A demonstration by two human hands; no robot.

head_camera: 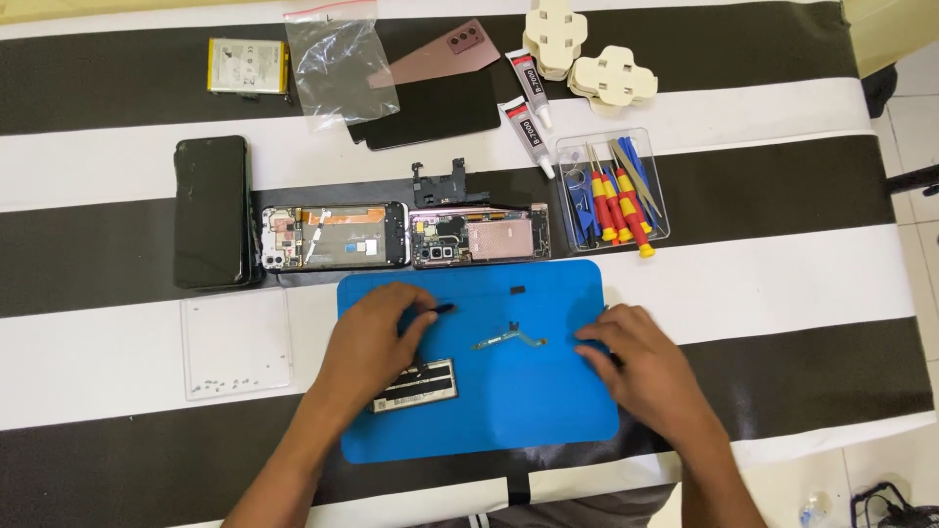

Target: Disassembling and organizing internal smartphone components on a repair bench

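Workpiece: thin flex cable (509, 339) lay at centre of the blue mat (567, 411), between both hands, touched by neither
Left hand (367, 342): fingers pinched together on a small dark tool (442, 309), left of the cable
Right hand (636, 357): rested on the mat's right edge, fingers loosely apart, nothing seen in it
Nearby: battery (416, 384) under the left hand; two opened phones (401, 237) above the mat; screwdriver tray (611, 196) at upper right; clear plate with tiny screws (235, 342) at left
Risk: cable looked fragile; a hard pinch or sideways drag could crease or tear it
Risk: a sweeping wrist could scatter the loose screws
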